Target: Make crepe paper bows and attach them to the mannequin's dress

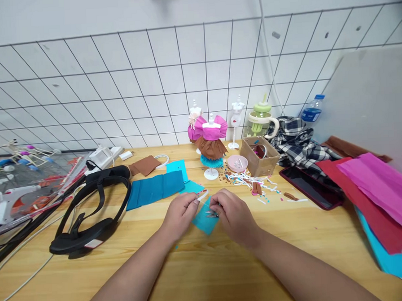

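My left hand (181, 214) is closed, thumb against fingers, on a thin white strip (203, 195) that curves up toward my right hand. My right hand (234, 216) is closed beside it, fingers curled. Metal tips of what look like small scissors (211, 214) stick out from under its fingers; their handles are hidden. Beneath both hands lies a teal paper square (206, 225). More bright blue paper (177, 168) and a folded dark blue piece (156, 189) lie just beyond my left hand.
Behind the hands stands a dress form (211, 143) in pink, brown and blue paper. Right of it are a pink bowl (237, 163), a cardboard box (260, 157), paper scraps (253, 181) and a phone (310, 187). A black headset (90, 214) lies left; coloured sheets (380, 199) lie right.
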A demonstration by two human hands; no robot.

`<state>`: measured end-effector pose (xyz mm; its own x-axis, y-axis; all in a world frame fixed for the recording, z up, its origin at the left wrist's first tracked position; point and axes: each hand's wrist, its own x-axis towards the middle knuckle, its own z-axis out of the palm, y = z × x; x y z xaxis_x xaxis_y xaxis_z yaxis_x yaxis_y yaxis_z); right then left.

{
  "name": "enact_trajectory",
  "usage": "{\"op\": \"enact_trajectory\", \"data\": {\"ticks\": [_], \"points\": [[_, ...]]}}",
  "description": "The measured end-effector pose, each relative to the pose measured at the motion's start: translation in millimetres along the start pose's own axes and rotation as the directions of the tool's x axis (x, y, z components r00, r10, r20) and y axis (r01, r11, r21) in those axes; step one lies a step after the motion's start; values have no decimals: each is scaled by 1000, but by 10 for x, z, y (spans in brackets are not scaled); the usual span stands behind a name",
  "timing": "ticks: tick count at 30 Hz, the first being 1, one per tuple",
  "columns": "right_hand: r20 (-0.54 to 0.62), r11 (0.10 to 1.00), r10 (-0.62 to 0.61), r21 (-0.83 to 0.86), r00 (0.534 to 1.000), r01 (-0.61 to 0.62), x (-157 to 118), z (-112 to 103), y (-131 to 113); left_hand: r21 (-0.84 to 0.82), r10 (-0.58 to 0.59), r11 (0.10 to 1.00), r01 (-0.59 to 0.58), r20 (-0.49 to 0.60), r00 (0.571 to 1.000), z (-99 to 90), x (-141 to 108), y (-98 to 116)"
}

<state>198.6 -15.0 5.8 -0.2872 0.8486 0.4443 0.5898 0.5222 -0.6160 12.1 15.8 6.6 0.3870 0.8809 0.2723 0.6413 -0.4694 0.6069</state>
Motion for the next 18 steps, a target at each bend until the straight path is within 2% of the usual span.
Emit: {"op": "enact_trajectory", "data": {"ticks": [2, 4, 6, 7, 8, 10, 12, 14, 15, 16, 18], "points": [[-27, 1000, 0, 30, 1000, 1, -6, -19, 17, -107, -124, 988, 113, -100, 987, -72, 19, -85], [-58, 997, 15, 76, 998, -10, -6, -56, 55, -174, -267, 959, 225, -277, 923, -224, 43, -227], [-76, 989, 59, 142, 995, -47, 3, -92, 111, -105, -270, 963, 249, -442, 855, -411, 63, -389], [-74, 981, 91, 181, 993, -77, 11, -104, 142, -8, -232, 966, 259, -475, 849, -494, 71, -464], [-62, 969, 129, 220, 990, -113, 21, -110, 173, 125, -171, 958, 257, -470, 866, -559, 78, -530], [-19, 940, 198, 288, 980, -184, 38, -101, 229, 365, -100, 897, 248, -378, 921, -610, 91, -635], [35, 912, 234, 337, 972, -232, 47, -76, 270, 522, -130, 815, 250, -255, 958, -564, 97, -708], [83, 896, 240, 364, 967, -254, 47, -49, 293, 597, -204, 751, 283, -198, 959, -466, 96, -749], [105, 893, 238, 368, 966, -260, 45, -38, 299, 608, -228, 730, 313, -215, 950, -413, 95, -752], [126, 893, 235, 365, 964, -265, 43, -29, 302, 596, -236, 727, 340, -248, 939, -363, 93, -740], [159, 902, 229, 337, 960, -271, 39, -18, 305, 497, -217, 798, 341, -291, 932, -279, 92, -661]]}}
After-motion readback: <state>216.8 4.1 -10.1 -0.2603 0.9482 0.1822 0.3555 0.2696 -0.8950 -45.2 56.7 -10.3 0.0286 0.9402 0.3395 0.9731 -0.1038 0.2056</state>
